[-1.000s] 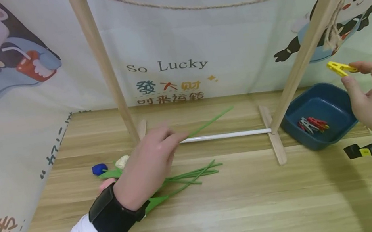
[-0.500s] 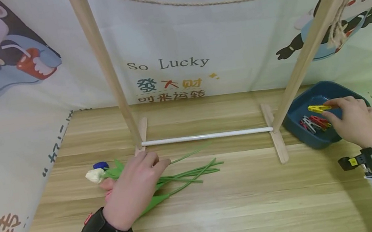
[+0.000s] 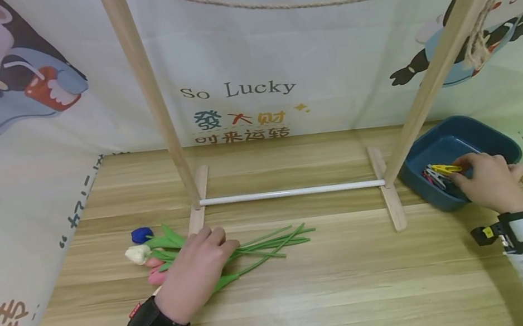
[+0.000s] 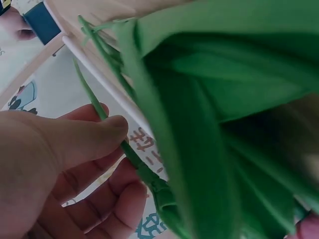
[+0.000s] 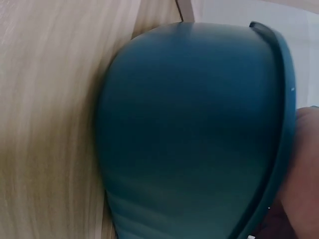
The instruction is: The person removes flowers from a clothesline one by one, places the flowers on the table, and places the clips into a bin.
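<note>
My left hand [image 3: 196, 277] is low over a bunch of artificial tulips lying on the table. In the left wrist view its thumb and forefinger pinch one tulip's green stem [image 4: 88, 91], with big green leaves [image 4: 192, 134] beside it. Blue [image 3: 141, 235], white [image 3: 138, 254] and pink [image 3: 158, 276] blooms point left; the stems [image 3: 283, 243] run right. My right hand [image 3: 490, 182] reaches into the blue bin [image 3: 464, 128], fingertips on a yellow clothespin [image 3: 447, 168] just above grey clothespins [image 3: 436, 178]. In the right wrist view the bin's wall [image 5: 194, 124] hides the fingers.
A wooden frame stands behind the flowers, with a left post [image 3: 150, 95], a right post [image 3: 447, 45] and a white crossbar [image 3: 291, 192]. A twine rope [image 3: 309, 5] sags between the posts. A printed cloth [image 3: 234, 48] hangs behind. The bin touches or nearly touches the right foot [image 3: 388, 195].
My right hand has moved left and down into the bin with the yellow clothespin. My left hand has lowered the tulip from above the crossbar onto the bunch.
</note>
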A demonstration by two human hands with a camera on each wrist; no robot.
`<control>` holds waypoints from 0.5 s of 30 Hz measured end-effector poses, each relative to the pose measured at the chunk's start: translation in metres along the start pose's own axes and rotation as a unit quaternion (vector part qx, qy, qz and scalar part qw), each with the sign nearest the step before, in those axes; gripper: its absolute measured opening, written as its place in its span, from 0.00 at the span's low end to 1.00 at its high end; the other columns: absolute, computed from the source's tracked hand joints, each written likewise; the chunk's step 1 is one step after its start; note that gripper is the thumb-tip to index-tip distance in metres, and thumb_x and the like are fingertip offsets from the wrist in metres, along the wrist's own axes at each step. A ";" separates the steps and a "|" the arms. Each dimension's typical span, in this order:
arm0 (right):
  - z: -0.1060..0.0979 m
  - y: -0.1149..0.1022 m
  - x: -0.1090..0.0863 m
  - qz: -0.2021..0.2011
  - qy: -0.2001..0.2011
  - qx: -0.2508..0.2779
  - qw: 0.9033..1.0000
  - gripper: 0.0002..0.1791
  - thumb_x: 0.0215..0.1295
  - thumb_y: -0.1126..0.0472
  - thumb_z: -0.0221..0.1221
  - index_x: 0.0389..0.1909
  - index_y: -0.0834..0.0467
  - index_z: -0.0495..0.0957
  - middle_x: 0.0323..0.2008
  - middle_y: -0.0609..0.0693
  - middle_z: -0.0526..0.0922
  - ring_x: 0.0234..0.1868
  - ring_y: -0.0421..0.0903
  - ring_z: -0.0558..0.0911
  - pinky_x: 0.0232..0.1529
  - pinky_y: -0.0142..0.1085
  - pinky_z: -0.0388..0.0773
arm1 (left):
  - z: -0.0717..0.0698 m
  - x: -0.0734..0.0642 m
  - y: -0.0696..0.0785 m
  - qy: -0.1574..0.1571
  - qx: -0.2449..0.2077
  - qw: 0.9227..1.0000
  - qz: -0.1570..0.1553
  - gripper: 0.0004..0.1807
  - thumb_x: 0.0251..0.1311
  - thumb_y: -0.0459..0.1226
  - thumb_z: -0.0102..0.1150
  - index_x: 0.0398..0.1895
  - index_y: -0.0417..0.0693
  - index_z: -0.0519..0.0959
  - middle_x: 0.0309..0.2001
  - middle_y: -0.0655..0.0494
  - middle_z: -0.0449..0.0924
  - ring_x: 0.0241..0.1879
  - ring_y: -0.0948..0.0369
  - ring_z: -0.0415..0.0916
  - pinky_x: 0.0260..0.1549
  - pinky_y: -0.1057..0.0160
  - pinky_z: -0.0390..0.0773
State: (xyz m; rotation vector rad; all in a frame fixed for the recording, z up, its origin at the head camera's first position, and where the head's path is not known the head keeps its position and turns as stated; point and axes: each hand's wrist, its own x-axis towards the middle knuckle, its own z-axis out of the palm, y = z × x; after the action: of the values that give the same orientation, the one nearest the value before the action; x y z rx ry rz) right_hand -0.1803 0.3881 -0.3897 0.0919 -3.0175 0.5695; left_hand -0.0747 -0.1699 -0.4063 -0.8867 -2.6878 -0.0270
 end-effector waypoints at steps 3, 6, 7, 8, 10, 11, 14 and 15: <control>0.001 0.001 0.000 0.009 -0.007 -0.003 1.000 0.19 0.75 0.60 0.60 0.54 0.72 0.78 0.50 0.77 0.80 0.51 0.76 0.67 0.50 0.77 0.45 | 0.003 -0.002 0.001 -0.004 0.007 1.000 -0.002 0.16 0.51 0.22 0.75 0.36 0.51 0.86 0.31 0.55 0.75 0.33 0.53 0.74 0.29 0.56 0.75; 0.001 0.001 0.000 0.014 -0.014 -0.007 1.000 0.20 0.75 0.58 0.61 0.54 0.73 0.78 0.50 0.77 0.81 0.51 0.76 0.67 0.49 0.77 0.46 | 0.005 -0.004 0.001 -0.004 0.015 1.000 -0.005 0.15 0.50 0.23 0.76 0.34 0.51 0.86 0.30 0.55 0.75 0.33 0.52 0.74 0.30 0.56 0.74; 0.001 0.001 -0.001 0.015 -0.015 -0.008 1.000 0.20 0.74 0.58 0.61 0.54 0.73 0.78 0.50 0.77 0.81 0.52 0.77 0.67 0.50 0.78 0.46 | 0.006 -0.005 0.002 -0.004 0.018 1.000 -0.006 0.15 0.50 0.23 0.76 0.34 0.51 0.86 0.30 0.55 0.74 0.33 0.52 0.74 0.30 0.56 0.73; 0.001 0.002 -0.001 0.016 -0.017 -0.008 1.000 0.21 0.74 0.57 0.61 0.54 0.73 0.78 0.50 0.77 0.81 0.52 0.77 0.67 0.50 0.78 0.45 | 0.007 -0.005 0.002 -0.004 0.019 1.000 -0.007 0.14 0.50 0.24 0.76 0.33 0.51 0.86 0.30 0.55 0.74 0.33 0.52 0.74 0.30 0.56 0.73; 0.000 0.002 -0.001 0.017 -0.019 -0.010 1.000 0.22 0.74 0.57 0.62 0.54 0.73 0.78 0.50 0.76 0.81 0.53 0.78 0.68 0.51 0.80 0.44 | 0.009 -0.006 0.003 -0.005 0.022 1.000 -0.009 0.14 0.50 0.24 0.77 0.34 0.50 0.86 0.29 0.55 0.73 0.33 0.52 0.74 0.30 0.56 0.72; 0.000 0.002 -0.001 0.018 -0.021 -0.012 1.000 0.22 0.73 0.56 0.62 0.55 0.73 0.78 0.49 0.76 0.82 0.53 0.78 0.68 0.51 0.81 0.44 | 0.009 -0.006 0.003 -0.006 0.022 1.000 -0.010 0.13 0.50 0.24 0.77 0.34 0.50 0.86 0.29 0.56 0.73 0.33 0.52 0.75 0.31 0.56 0.72; -0.001 0.002 -0.002 0.018 -0.026 -0.014 0.999 0.23 0.73 0.56 0.62 0.55 0.73 0.77 0.49 0.75 0.82 0.53 0.79 0.69 0.51 0.82 0.44 | 0.010 -0.007 0.004 -0.008 0.022 1.000 -0.012 0.13 0.51 0.25 0.77 0.34 0.50 0.87 0.30 0.56 0.73 0.34 0.52 0.75 0.31 0.56 0.72; -0.001 0.002 -0.002 0.017 -0.028 -0.015 0.999 0.23 0.73 0.56 0.62 0.55 0.73 0.77 0.49 0.75 0.82 0.53 0.79 0.69 0.51 0.81 0.45 | 0.010 -0.007 0.004 -0.008 0.022 1.000 -0.013 0.13 0.51 0.25 0.77 0.34 0.50 0.87 0.30 0.56 0.73 0.34 0.52 0.75 0.31 0.56 0.72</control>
State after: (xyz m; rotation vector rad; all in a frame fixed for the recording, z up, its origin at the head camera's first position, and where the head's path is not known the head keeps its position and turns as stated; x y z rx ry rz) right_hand -0.1785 0.3904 -0.3896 0.0551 -3.0858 0.5344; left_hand -0.0700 -0.1695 -0.4177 -0.8431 -2.7035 0.0338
